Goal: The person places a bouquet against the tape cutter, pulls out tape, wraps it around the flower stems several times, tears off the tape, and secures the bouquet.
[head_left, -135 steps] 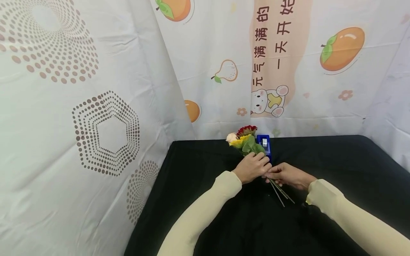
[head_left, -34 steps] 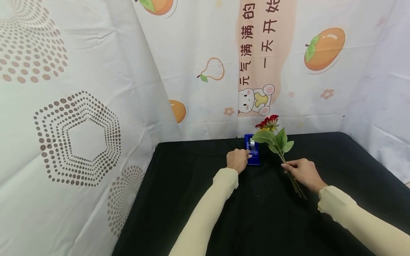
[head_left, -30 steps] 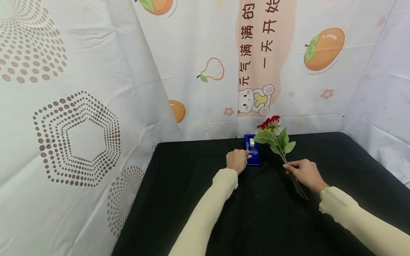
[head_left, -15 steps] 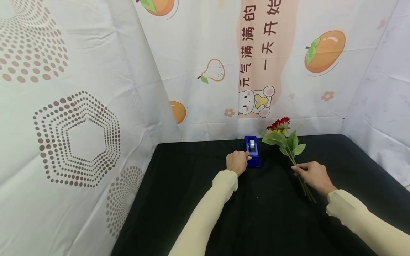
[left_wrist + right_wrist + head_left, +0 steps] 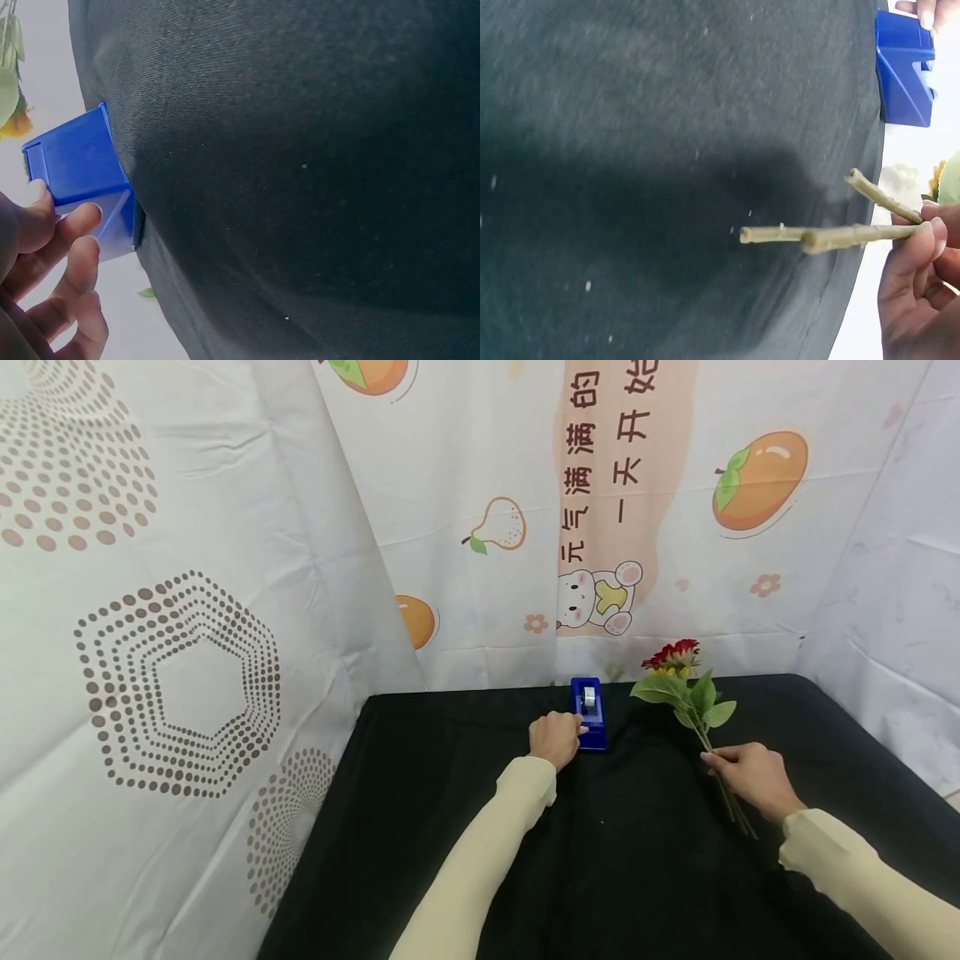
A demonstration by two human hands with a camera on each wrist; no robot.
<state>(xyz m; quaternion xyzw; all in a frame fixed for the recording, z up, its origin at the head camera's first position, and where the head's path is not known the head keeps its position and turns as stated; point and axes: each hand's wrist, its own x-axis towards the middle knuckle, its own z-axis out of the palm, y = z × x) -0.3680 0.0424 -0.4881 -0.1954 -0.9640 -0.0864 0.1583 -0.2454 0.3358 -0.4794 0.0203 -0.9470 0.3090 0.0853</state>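
My right hand (image 5: 757,777) pinches the stems of a small bunch of flowers (image 5: 675,685) between thumb and fingers. A red bloom and a yellow one top the bunch, with green leaves below. In the right wrist view the bare stem ends (image 5: 840,236) stick out past the fingertips, over the black cloth. To the left, a blue tape dispenser (image 5: 594,737) holding a roll of clear tape stands near the table's back edge. My left hand (image 5: 555,737) has its thumb and index finger on the dispenser's end, and its other fingers are loosely bent (image 5: 56,270).
A black cloth (image 5: 480,860) covers the table. Behind it hangs a white curtain (image 5: 465,460) printed with fruit and characters. Another white curtain (image 5: 315,510) with dotted patterns runs down the left side. Small pale specks lie on the cloth.
Both hands were together on the bunch at first. My left hand let go of it and moved to the tape dispenser, where it stays. My right hand has carried the flowers to the right.
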